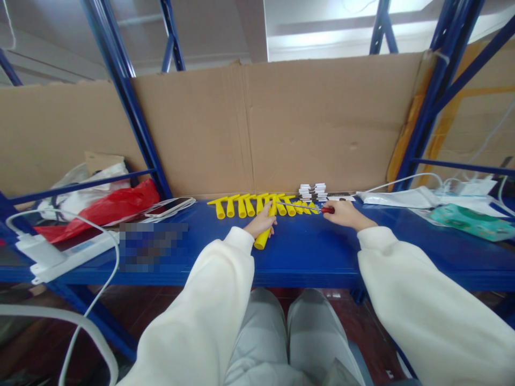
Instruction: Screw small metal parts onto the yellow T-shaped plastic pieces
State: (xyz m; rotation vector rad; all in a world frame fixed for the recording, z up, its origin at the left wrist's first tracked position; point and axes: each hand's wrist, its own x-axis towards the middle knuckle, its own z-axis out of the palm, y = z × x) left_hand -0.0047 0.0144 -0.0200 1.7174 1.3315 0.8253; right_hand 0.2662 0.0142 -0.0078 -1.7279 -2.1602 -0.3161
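Note:
My left hand (263,220) is closed around a yellow plastic handle (262,239), whose round end points toward me. In my right hand (343,214) is a screwdriver (328,209) with a red grip. Its thin metal shaft reaches left to the upper end of the held yellow handle; whether the tip touches it I cannot make out. Behind my left hand stands a row of similar yellow handles (242,206). Smaller yellow pieces (308,207) lie between that row and my right hand.
Small white stacked pieces (313,192) sit at the cardboard back wall (314,123). To the left are a phone (171,207), a red bag (120,206) and a power strip (80,258) with cables. A green packet (470,221) and a white bag (404,198) lie right. Blue posts flank the blue shelf (314,254).

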